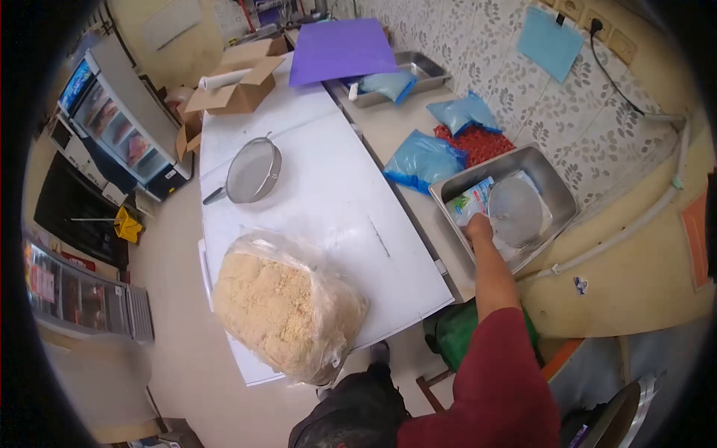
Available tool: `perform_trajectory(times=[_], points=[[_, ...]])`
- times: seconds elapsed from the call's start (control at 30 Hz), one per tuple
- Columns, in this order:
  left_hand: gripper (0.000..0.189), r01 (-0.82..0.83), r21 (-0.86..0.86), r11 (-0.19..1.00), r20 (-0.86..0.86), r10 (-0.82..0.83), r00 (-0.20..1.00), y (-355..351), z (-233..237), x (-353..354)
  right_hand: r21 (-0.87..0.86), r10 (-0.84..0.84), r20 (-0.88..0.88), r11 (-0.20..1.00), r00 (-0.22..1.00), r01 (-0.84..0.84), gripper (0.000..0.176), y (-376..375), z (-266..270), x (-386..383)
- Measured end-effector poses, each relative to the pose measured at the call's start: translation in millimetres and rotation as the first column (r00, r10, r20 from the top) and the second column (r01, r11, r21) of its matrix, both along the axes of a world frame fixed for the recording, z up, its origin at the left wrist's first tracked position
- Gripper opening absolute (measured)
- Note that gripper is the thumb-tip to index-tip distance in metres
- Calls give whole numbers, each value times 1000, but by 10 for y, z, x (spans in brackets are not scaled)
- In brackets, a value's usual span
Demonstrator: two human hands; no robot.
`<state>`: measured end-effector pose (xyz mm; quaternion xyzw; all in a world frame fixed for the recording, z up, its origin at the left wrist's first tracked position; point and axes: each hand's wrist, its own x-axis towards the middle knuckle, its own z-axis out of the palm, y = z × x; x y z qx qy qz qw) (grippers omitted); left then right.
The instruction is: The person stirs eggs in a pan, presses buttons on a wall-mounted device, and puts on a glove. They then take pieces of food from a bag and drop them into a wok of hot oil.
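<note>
My right hand (478,225) reaches into a deep steel pan (554,168) on the right-hand counter. Its fingers look curled at the pan's near left side, but what they grip, if anything, is hidden. Touching or just beyond the fingers lies a white, blue and green packet (472,200). Beside it in the pan is a round grey piece that looks like a fine mesh sieve (515,209). My left hand is outside the picture. A large clear plastic bag of pale crumbly food (272,313) stands open at the white table's near end.
A long-handled strainer (254,172) lies on the white table (358,216). Beyond are an open cardboard box (243,89) and a purple sheet (340,51). Blue bags (424,158) and a red net (478,145) lie behind the pan. A green bin (463,332) stands below.
</note>
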<state>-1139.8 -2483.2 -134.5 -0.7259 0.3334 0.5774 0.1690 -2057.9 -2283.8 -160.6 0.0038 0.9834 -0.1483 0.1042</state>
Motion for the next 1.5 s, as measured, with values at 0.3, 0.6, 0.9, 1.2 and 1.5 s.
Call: perform_trajectory(times=[0.3, 0.6, 0.9, 1.2, 1.5], points=[[53, 266, -188, 945, -82, -285, 955, -949, 475, -608, -566, -46, 263, 802, 964, 193, 19, 748, -192, -348], [28, 302, -527, 795, -88, -404, 910, -1597, 1397, -1889, -823, -105, 357, 435, 928, 366, 12, 847, -170, -104], [23, 224, -642, 734, -205, -446, 872, -1398, 1785, -2346, -801, -204, 234, 513, 951, 307, 24, 764, -308, -239], [15, 133, -863, 487, -260, -654, 711, -1048, 2642, -3342, -930, -79, 173, 316, 982, 189, 23, 753, 968, -251], [30, 140, -850, 508, -517, -856, -31, 22, 2944, -5536, -898, 191, -104, 403, 976, -174, 25, 12, 2915, 1289]])
